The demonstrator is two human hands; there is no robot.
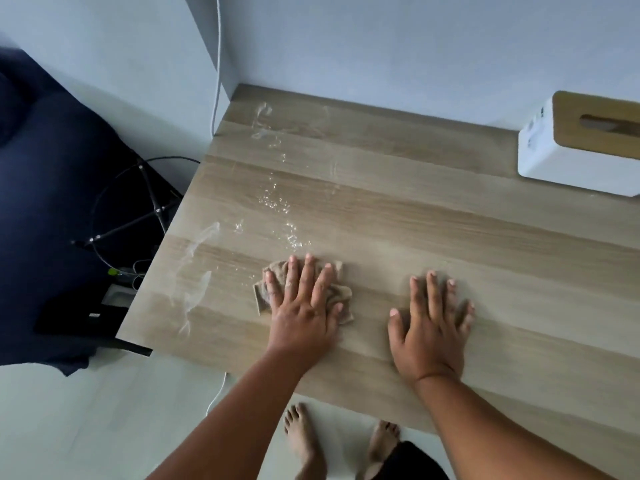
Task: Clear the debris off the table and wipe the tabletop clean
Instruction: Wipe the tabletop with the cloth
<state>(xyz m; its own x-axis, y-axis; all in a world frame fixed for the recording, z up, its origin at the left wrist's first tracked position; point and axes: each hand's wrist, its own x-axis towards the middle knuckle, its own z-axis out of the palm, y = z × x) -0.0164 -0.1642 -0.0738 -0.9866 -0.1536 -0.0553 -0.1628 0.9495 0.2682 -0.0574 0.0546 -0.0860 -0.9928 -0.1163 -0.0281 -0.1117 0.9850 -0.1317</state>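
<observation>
the left hand (300, 308) lies flat with fingers straight and spread, pressing a crumpled tan cloth (337, 296) onto the table (433, 216); nothing is curled round it. the cloth sits under the fingers and palm, its edges showing to the left, beyond the fingertips and to the right by the thumb. the right hand (429, 327) rests flat and spread on bare wood just beside it, holding nothing. wet smears and droplets (277, 199) run from the far left corner down toward the cloth, with more streaks by the left edge. a white box (561, 157) with a wooden slotted lid stands at the far right by the wall; what is inside cannot be told. a white cable (217, 64) hangs down the wall. bare feet (301, 441) stand on the pale floor below.
</observation>
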